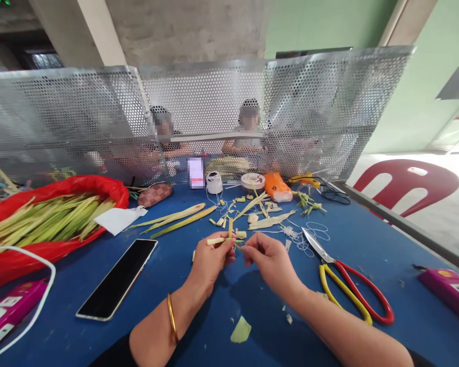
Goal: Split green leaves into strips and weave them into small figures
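Observation:
Over the middle of the blue table, my left hand (211,257) is closed on a small cross-shaped piece of pale leaf strips (230,229); one strip stands up and another sticks out to the left. My right hand (266,257) is close beside it, thumb and forefinger pinched at a thin green end of the piece. Fingers hide where the strips meet. Cut leaf bits and longer dry leaf strips (271,220) lie just beyond both hands. A loose tangle of white string (296,237) is to the right of them.
Scissors (329,260) with red and yellow handles lie at right. A phone (118,279) and a red bag (110,186) of leaves are at left. White spool (214,183), tape roll (253,181) and orange packet (277,187) stand before a perforated metal screen (206,86); people sit behind it.

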A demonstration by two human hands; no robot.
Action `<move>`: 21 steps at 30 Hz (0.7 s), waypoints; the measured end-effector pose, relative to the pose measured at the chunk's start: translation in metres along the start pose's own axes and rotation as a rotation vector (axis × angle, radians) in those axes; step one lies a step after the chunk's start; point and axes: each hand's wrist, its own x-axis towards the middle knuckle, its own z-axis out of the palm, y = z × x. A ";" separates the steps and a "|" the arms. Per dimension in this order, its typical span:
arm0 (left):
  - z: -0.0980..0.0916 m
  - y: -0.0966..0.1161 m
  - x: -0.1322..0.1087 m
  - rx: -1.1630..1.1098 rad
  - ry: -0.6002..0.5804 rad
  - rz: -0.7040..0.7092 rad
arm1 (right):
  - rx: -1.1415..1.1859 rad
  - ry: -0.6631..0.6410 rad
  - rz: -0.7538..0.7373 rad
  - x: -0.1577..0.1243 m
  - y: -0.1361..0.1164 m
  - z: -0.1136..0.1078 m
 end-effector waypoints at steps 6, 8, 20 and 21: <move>0.000 0.007 -0.004 0.097 -0.197 -0.027 | 0.043 0.076 -0.006 0.008 -0.004 -0.008; 0.001 0.007 -0.007 0.157 -0.300 -0.066 | 0.053 0.034 -0.017 0.007 -0.006 -0.009; -0.015 0.019 -0.007 0.318 -0.247 0.091 | -0.134 0.036 -0.033 0.016 -0.001 -0.025; -0.021 0.024 -0.004 0.351 -0.202 0.162 | -0.163 0.049 -0.021 0.019 0.000 -0.030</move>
